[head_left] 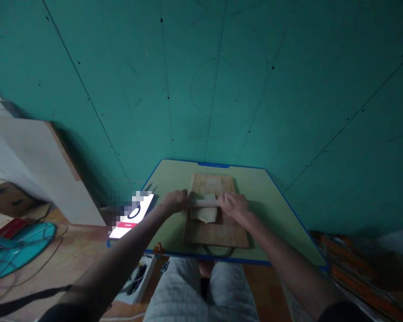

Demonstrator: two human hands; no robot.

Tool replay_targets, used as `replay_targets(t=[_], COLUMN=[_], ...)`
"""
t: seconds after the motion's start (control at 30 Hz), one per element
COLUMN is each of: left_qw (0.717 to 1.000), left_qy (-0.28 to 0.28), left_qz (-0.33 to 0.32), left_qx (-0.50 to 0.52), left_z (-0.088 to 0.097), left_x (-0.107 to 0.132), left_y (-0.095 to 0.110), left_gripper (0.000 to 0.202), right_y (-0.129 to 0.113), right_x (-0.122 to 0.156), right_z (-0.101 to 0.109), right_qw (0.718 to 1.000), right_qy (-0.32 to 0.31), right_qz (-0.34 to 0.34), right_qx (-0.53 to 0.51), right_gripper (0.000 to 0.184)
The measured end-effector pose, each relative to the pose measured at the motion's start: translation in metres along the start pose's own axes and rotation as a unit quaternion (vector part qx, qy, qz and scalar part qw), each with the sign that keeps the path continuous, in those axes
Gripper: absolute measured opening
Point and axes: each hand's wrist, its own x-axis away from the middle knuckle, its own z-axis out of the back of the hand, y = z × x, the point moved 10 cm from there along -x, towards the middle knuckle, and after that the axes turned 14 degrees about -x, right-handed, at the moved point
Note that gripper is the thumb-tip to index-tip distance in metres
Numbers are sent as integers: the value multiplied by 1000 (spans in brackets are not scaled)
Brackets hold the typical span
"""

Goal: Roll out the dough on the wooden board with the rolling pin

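Note:
A pale rolling pin (204,203) lies crosswise over a flat piece of light dough (204,215). My left hand (176,201) is wrapped round the pin's left end, and my right hand (234,205) grips its right end. Under the dough is a wooden cutting board (218,235) with a metal handle at its near edge. Part of the dough shows beyond the pin and part on the near side; the pin covers its middle.
The board rests on a yellowish table (272,192) with a blue rim, against a green wall (215,89). A lit tablet or phone screen (130,219) stands at the table's left edge. Lower left are a turquoise round base (36,243), cables and a leaning white panel (53,174).

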Motion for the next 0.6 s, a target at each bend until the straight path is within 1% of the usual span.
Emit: replay_targets(t=[0.1,0.17,0.23,0.3,0.4,0.5,0.6], left_qw=[998,997,997,997,998,996,995], left_qy=[-41,-53,-57,-54,-29,3,14], left_qz=[-35,-39,-28,-4,42,83,103], left_qx=[-29,-42,-50,-56,-43,-10,-3], left_z=[-12,-15,-15,-12,-7,0,5], left_x=[-7,-6,-1,7,20,31,38], left_y=[0,1,3,5,6,7,9], left_gripper=[28,27,25,32,43,42,43], right_y=[-4,-5,-5,-3,-2,-5,-8], right_x=[6,8,10,13,22,33,44], right_z=[-3,-2,-5,-7,-4,0,1], right_qw=[1000,1000,999,999,997,993,993], right_qy=[-15,-11,-9,4,54,88,89], right_qz=[16,28,37,39,52,70,78], right_qx=[3,1,-1,-9,-26,-28,-29], right_gripper=[35,34,35,35,32,30,30])
